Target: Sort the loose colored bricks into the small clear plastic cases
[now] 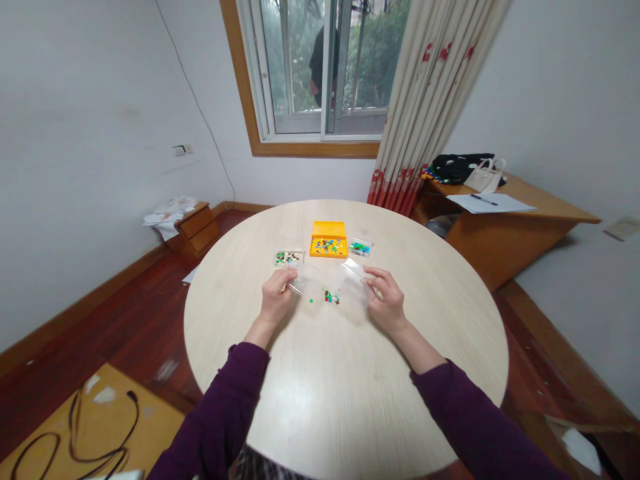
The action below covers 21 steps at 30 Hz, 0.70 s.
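My left hand [278,293] is closed on a clear plastic piece [296,289] with a shiny edge. My right hand [386,297] grips another see-through plastic piece [354,283]; whether these are bags or box parts I cannot tell. Between the hands, a small heap of coloured toy bricks [330,297] lies on the table, with one green brick [311,301] apart to its left. Just beyond stands an opened yellow box [329,227] with many small pieces inside. Clear packs of small pieces flank it, one on the left [289,258] and one on the right [361,247].
The round pale table [310,393] fills the middle. At right, a wooden desk [530,200] bears a white bag, paper and a pen. A low wooden board [120,413] with a black cable is at lower left. A curtain [425,100] hangs beside the window.
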Tool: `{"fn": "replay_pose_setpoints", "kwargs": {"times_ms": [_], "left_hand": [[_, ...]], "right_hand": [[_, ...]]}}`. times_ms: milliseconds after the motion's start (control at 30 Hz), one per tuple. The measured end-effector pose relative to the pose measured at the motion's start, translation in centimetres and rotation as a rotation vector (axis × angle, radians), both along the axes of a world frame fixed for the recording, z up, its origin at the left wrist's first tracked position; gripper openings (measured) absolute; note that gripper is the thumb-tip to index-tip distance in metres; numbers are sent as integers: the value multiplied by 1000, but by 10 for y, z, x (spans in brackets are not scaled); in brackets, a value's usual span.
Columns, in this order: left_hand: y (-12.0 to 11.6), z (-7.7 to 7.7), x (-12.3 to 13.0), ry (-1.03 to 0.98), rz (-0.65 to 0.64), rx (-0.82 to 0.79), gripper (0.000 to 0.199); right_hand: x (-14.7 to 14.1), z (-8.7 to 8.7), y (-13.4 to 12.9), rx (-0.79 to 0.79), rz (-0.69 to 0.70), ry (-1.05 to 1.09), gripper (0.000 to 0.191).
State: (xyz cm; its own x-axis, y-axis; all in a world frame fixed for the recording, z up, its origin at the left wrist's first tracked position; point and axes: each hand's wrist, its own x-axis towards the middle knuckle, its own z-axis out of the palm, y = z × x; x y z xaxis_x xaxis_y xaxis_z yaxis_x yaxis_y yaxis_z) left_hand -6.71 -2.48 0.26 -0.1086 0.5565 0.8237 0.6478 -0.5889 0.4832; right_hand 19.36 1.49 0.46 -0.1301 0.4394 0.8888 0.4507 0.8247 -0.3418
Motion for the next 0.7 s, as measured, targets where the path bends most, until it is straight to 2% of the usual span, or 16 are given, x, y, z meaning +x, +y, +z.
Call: {"fn": "replay_pose_setpoints", "kwargs": {"times_ms": [167, 333, 400, 500, 633, 700], "left_hand": [[-4, 0, 10, 132, -133, -147, 18], [-8, 1, 17, 205, -230, -117, 19], [-8, 1, 17, 189, -232, -106, 19], [-7, 3, 15, 35, -131, -91, 17], [-3, 6, 7, -347, 47, -32, 11], [0, 7, 0, -536, 107, -37, 9]], "right_hand": [[6, 0, 9, -34, -94, 65, 7], [7, -2, 13, -79, -118, 114, 9], [7, -2, 14, -90, -121, 135, 9], [8, -2, 18, -127, -141, 178, 10], [13, -4, 26, -203, -176, 280, 13], [17, -8, 33, -291, -176, 357, 14]]}}
